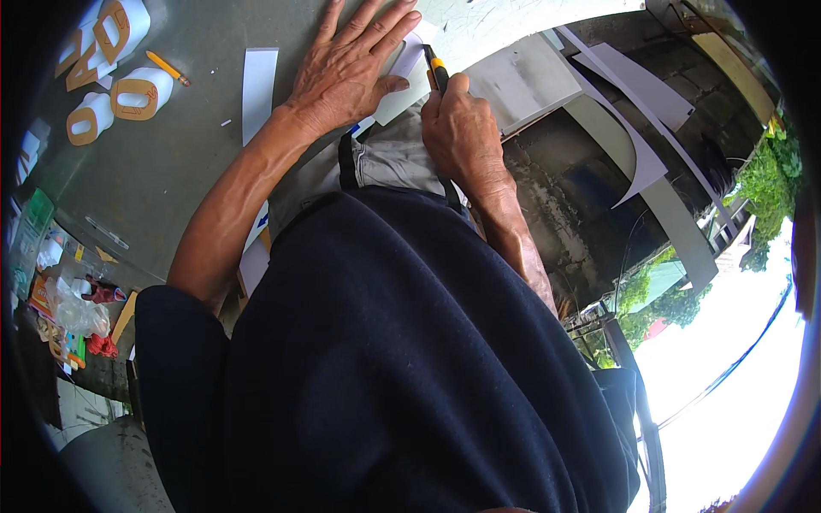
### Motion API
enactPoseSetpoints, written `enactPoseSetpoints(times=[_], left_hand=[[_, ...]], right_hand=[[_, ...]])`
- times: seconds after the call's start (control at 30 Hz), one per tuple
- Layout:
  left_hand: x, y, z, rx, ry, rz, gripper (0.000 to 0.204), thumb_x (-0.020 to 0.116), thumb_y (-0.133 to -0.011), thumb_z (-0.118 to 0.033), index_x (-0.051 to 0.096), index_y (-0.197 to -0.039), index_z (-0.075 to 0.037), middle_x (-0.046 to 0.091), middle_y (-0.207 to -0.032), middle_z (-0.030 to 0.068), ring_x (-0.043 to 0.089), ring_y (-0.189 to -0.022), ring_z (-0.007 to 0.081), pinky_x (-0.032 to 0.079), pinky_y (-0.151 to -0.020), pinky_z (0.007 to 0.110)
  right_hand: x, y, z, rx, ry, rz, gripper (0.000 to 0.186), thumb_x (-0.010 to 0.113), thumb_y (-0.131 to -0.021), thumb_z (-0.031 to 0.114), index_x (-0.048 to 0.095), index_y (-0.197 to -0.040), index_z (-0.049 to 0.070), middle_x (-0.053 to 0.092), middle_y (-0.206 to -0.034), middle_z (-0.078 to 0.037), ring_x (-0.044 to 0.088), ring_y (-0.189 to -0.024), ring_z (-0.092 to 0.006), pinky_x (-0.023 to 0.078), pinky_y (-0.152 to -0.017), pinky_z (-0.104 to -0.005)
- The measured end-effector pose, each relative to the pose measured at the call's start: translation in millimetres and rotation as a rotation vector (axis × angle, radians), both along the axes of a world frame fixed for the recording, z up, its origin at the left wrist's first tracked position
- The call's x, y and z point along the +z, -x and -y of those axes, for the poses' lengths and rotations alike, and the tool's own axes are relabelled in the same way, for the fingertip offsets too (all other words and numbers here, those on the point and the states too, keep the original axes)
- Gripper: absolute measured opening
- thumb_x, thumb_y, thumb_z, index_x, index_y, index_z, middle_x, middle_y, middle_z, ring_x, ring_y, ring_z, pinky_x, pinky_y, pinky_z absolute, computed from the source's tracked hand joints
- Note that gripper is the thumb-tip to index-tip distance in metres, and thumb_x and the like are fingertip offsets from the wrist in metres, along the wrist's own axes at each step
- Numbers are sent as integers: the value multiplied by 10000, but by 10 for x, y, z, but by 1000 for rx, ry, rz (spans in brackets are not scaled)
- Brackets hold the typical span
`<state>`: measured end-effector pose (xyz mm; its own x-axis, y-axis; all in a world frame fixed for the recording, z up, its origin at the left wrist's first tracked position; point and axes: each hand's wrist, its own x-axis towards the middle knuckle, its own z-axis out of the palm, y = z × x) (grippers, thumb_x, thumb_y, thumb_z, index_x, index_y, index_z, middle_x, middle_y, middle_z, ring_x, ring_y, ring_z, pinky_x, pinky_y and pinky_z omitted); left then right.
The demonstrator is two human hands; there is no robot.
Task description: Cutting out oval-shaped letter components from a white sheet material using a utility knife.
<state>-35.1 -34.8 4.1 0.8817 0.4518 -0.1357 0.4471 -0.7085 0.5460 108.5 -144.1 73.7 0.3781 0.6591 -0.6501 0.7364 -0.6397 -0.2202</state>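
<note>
My right hand (464, 128) grips a black and yellow box cutter (438, 70). The cutter's tip end is over a white sheet (400, 104) at the near edge of the work surface. To the left, my left hand (342, 81) lies flat with its fingers spread, thumb toward the sheet; what lies beneath the palm is hidden. Beside the left wrist is a narrow white strip (259, 90). Whether the blade touches the sheet is too small to tell.
On the grey table (201, 111) at the upper left stand several white block letters with tan faces (137, 98), near a yellow pencil (167, 67). Clutter with a clear plastic bag (79, 306) sits at the far left. Large white offcuts (641, 85) hang at the right.
</note>
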Motion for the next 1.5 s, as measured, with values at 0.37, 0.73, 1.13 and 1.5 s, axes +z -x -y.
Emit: enactPoseSetpoints(times=[0.37, 0.73, 1.13, 1.5], left_hand=[[-49, 107, -81, -86, 6, 18, 969, 815, -784, -411, 390, -1554, -2, 286, -1680, 157, 179, -1578, 376, 107, -1258, 633], [-179, 90, 39, 42, 19, 193, 989, 880, -680, -367, 469, -1555, -161, 398, -1649, -30, 278, -1563, 237, 172, -1264, 621], [-258, 113, 54, 67, 2, 229, 1004, 885, -682, -384, 457, -1560, -147, 404, -1646, -3, 280, -1563, 236, 167, -1260, 620], [-250, 57, 63, 145, 49, 283, 1005, 878, -727, -309, 395, -1588, -120, 370, -1658, 44, 286, -1558, 251, 155, -1284, 534]], right_hand=[[-52, -94, -34, -53, -40, -110, 356, 478, -1030, 219, 505, -953, -127, 660, -715, -336, 691, -710, -518, 549, -723, -597], [-26, 167, 62, -149, 15, -47, 292, 540, -1006, 195, 490, -1004, -92, 685, -819, -346, 711, -808, -522, 590, -722, -554], [-97, 273, 144, -176, -68, -56, 311, 500, -1038, 224, 460, -961, -75, 641, -756, -386, 667, -723, -569, 554, -663, -620], [-59, 286, 259, -171, -60, -50, 315, 498, -1042, 231, 462, -981, -76, 635, -737, -383, 666, -751, -574, 548, -683, -623]])
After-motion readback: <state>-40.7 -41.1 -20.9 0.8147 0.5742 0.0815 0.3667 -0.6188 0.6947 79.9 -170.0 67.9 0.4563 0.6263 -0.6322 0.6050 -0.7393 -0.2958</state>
